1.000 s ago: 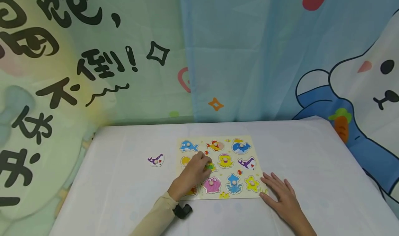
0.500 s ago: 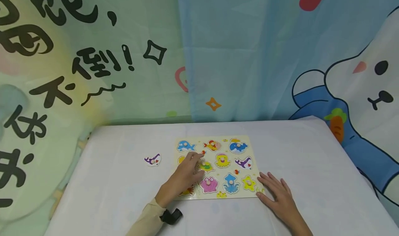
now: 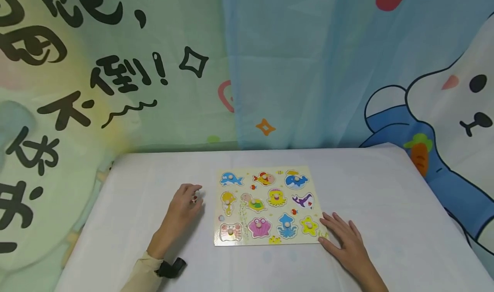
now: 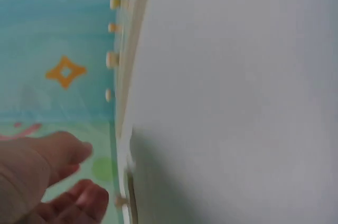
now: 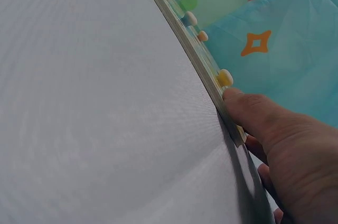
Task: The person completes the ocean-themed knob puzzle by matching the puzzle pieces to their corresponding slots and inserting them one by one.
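On the white tabletop lies a peg puzzle board (image 3: 247,217) with sea-animal pieces, each with a small round knob. My left hand (image 3: 181,206) is left of the board, over a loose purple-and-white whale piece (image 3: 194,197) that its fingers mostly cover. In the left wrist view, the thumb and fingers of that hand (image 4: 58,176) are parted, and the piece's knob (image 4: 120,201) stands just beyond the fingertips. My right hand (image 3: 345,247) rests at the board's lower right corner with fingers spread. Its thumb (image 5: 243,105) touches the board's edge in the right wrist view.
A white cloth covers the table (image 3: 154,167). Behind it hangs a printed curtain (image 3: 285,69) with a cartoon bear and large characters. A small black device (image 3: 171,268) is strapped to the left wrist.
My left hand has moved left from the turtle piece on the board to the loose whale piece, uncovering the board's left side. The right hand has stayed at the corner.
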The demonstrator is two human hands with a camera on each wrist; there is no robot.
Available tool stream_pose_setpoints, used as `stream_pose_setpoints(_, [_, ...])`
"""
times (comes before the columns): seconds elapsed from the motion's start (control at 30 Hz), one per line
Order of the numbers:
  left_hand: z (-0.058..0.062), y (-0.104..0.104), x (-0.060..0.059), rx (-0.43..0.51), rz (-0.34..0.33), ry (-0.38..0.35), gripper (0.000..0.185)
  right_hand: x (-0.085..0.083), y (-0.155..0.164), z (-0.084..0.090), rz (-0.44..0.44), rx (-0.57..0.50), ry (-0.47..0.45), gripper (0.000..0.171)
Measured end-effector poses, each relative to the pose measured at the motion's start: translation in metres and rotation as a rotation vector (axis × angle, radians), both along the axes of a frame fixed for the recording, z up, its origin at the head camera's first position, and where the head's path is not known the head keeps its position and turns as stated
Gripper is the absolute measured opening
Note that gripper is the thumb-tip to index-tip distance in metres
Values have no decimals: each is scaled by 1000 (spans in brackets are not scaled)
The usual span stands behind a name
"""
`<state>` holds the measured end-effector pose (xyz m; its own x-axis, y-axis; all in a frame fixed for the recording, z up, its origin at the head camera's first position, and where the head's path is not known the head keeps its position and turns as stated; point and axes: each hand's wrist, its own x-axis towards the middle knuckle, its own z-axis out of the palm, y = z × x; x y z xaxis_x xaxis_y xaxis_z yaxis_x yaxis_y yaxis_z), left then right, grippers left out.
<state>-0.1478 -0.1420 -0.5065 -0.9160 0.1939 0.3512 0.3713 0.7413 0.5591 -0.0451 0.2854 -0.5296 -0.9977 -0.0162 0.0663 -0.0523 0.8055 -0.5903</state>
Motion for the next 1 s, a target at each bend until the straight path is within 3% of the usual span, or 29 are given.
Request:
stream_pose_setpoints(0.17, [4,-23,-1,-43,57,-115,32,1,-1,0,-6,-2,0,53])
stream_pose_setpoints(0.37, [13,-33,-8,-122,32,-283,29,0,-2,1,0,-4,14,52])
stream_pose_setpoints(0.67, [16,-33,-20,-215,2,-324,17,-4,-2,0,3,-4,24,52])
stream_pose_setpoints(1.0, [19,-28,-22,-253,1,-330,8,-1,-4,0,-9,-2,11,52])
